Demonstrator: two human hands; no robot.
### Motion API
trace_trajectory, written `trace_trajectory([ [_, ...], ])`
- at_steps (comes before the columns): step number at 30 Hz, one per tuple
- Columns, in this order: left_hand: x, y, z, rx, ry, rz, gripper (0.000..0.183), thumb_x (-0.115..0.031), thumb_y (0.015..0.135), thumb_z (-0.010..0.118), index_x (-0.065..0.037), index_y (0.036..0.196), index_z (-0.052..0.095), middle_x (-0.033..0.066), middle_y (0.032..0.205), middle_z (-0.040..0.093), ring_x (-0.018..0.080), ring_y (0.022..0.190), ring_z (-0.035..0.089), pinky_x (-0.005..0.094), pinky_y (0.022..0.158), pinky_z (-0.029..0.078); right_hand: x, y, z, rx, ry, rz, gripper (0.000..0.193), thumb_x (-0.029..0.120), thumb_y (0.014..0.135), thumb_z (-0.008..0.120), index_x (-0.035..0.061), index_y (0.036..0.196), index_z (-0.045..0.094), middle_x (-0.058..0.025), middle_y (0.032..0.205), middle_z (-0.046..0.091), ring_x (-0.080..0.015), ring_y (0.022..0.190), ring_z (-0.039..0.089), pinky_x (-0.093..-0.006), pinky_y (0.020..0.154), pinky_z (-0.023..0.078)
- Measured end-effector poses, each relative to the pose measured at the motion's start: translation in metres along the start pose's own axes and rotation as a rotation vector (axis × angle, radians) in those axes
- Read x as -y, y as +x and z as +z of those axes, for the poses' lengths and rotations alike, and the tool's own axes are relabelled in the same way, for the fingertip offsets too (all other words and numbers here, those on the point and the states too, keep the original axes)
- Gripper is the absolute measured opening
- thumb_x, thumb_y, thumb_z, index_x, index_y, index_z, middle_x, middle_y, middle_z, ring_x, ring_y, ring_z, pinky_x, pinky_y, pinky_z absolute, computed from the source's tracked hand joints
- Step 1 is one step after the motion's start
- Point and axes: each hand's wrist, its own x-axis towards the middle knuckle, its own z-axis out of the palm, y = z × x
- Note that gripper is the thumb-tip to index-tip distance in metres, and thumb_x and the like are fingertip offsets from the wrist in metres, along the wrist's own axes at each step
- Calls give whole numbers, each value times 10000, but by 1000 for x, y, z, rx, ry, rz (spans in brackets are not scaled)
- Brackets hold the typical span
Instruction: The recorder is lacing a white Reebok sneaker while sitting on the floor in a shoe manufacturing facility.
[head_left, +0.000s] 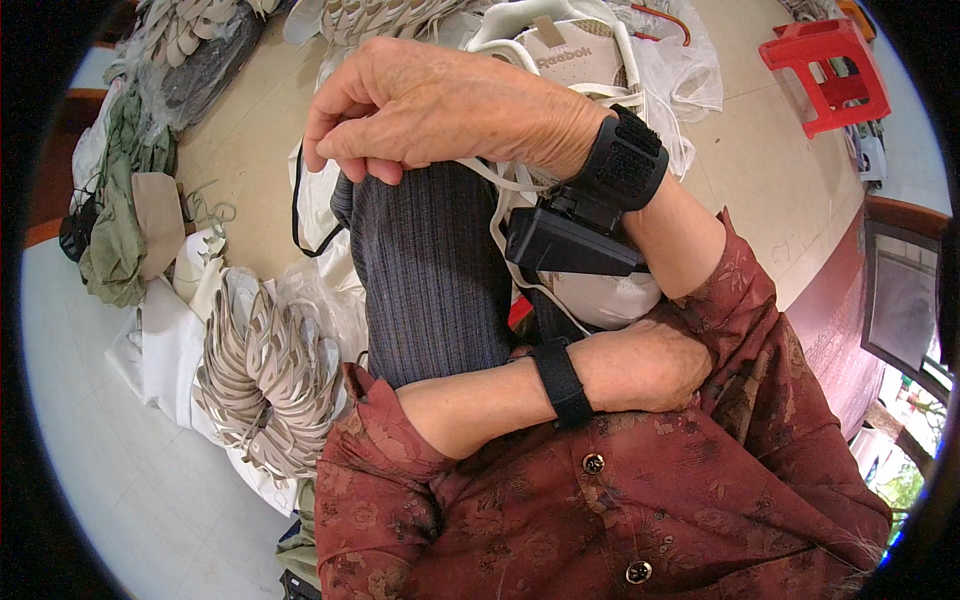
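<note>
Fingers curled, pinch unclear: right hand [385, 110], upper centre, above dark ribbed cloth [430, 270]; left hand [660, 365], grip hidden, near smooth white lace-up shoe [605, 298].

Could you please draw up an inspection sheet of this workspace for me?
Surface: tan floor with faint seams.
Job's things: white shoe, partly hidden; white lace running leftward.
Clutter: ring of beige cut pieces and green cloth at left; clear plastic bag beyond the shoe.
Hands: right hand, fingers curled, grip unclear; left hand beside the shoe's near end, fingers hidden.
Cables: thin black cord looping below the right hand; whether it is a cable cannot be told.
Surroundings: red stool at upper right.
</note>
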Motion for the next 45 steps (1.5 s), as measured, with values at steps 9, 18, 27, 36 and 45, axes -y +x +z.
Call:
trace_trajectory([
  [9,2,-2,4,-39,4,29,212,-198,862,593,12,855,616,205,836,654,390,820,661,471,749,522,-1,0,1,-23,24,-13,255,207,836,637,-28,888,722,-36,680,646,-101,574,587,-256,508,440],
  [18,3,-1,4,-54,-2,41,204,-185,854,594,18,846,615,211,823,648,393,803,653,469,738,516,-1,0,0,-20,15,-23,261,220,832,640,-21,885,723,-33,671,645,-103,571,592,-263,509,444],
  [27,2,0,3,-42,12,31,209,-186,861,590,20,844,613,212,807,650,397,784,658,467,718,523,6,-2,-2,16,-63,13,245,160,922,568,-23,997,713,-1,717,620,-57,593,556,-207,560,462],
  [36,2,-1,2,-18,10,22,213,-202,878,578,9,872,602,204,814,649,390,778,661,472,698,526,4,-1,-3,24,-61,-13,246,164,922,568,-22,988,714,-8,718,630,-57,589,565,-209,551,461],
  [45,4,-3,4,-66,-16,57,218,-218,891,575,0,888,586,195,829,634,389,791,652,471,709,520,4,-2,-1,-3,-22,-16,245,185,883,601,-23,938,718,-26,697,641,-82,586,584,-235,538,466],
])
